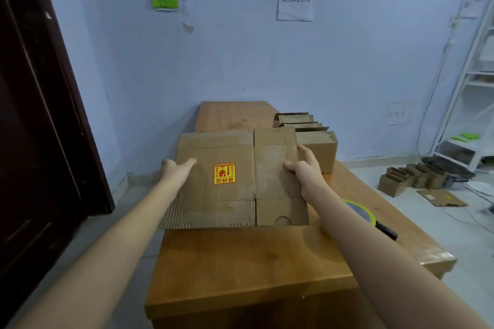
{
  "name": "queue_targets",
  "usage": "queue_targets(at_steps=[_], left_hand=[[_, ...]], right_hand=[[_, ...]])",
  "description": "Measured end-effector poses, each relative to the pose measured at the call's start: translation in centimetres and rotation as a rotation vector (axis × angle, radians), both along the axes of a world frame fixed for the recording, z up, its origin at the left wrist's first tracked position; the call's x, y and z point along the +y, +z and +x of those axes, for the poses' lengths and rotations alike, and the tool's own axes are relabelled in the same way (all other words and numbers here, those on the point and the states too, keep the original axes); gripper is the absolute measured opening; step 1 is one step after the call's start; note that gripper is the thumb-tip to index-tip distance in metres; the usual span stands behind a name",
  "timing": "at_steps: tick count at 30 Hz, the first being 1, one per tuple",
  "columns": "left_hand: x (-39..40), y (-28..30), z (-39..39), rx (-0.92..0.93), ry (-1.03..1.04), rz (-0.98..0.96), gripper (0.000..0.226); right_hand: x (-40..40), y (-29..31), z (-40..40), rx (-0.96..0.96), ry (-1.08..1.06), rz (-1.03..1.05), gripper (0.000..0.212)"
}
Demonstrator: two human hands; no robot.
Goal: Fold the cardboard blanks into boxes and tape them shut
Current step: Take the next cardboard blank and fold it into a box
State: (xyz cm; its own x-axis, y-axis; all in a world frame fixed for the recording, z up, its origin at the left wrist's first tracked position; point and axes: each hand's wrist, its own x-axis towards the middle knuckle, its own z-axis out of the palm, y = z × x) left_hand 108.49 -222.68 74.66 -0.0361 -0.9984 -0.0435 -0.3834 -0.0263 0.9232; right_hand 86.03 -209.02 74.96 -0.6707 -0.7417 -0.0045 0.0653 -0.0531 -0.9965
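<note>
Both hands, L (178,168) and R (304,165), grip 1 flat cardboard blank (232,181) at mid-frame.
R forearm hides pt of 1 tape roll (358,211); formed boxes (315,139) behind, count unclear.

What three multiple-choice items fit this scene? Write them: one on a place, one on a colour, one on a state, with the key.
1. Where does the tape roll lie?
A. On the wooden table, behind the right forearm
B. On the floor by the door
C. On top of the flat blank

2. What colours is the sticker on the cardboard blank?
A. Blue and white
B. Red and yellow
C. Green and black

3. What state is the blank in?
A. Folded and taped shut
B. Torn in two
C. Flat, unfolded, held by both hands

Key: 1 A, the roll's yellow rim shows on the table past the forearm. 2 B, red print on yellow. 3 C, the left hand and right hand grip its side edges, and it is flat.
</note>
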Motion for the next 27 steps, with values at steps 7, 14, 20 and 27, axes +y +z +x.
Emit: queue_targets(at_steps=[7, 14, 20, 27], left_hand=[[0.0, -0.5, -0.5, 0.171, -0.011, -0.074, 0.043], [-0.3, 0.8, -1.3, 0.258, 0.0, -0.124, 0.046], [0.4, 0.6, -2.0, 0.26, -0.033, -0.21, 0.045], [2.7, 1.1, -2.1, 0.365, -0.164, -0.245, 0.035]], right_hand=[[0.5, -0.4, -1.4, 0.083, -0.032, -0.014, 0.047], [-1.3, 1.4, -1.7, 0.464, 0.071, 0.279, 0.087], [0.1, 1.9, -2.2, 0.448, 0.134, 0.45, 0.12], [1.4, 2.0, -2.0, 0.507, 0.226, 0.215, 0.104]])
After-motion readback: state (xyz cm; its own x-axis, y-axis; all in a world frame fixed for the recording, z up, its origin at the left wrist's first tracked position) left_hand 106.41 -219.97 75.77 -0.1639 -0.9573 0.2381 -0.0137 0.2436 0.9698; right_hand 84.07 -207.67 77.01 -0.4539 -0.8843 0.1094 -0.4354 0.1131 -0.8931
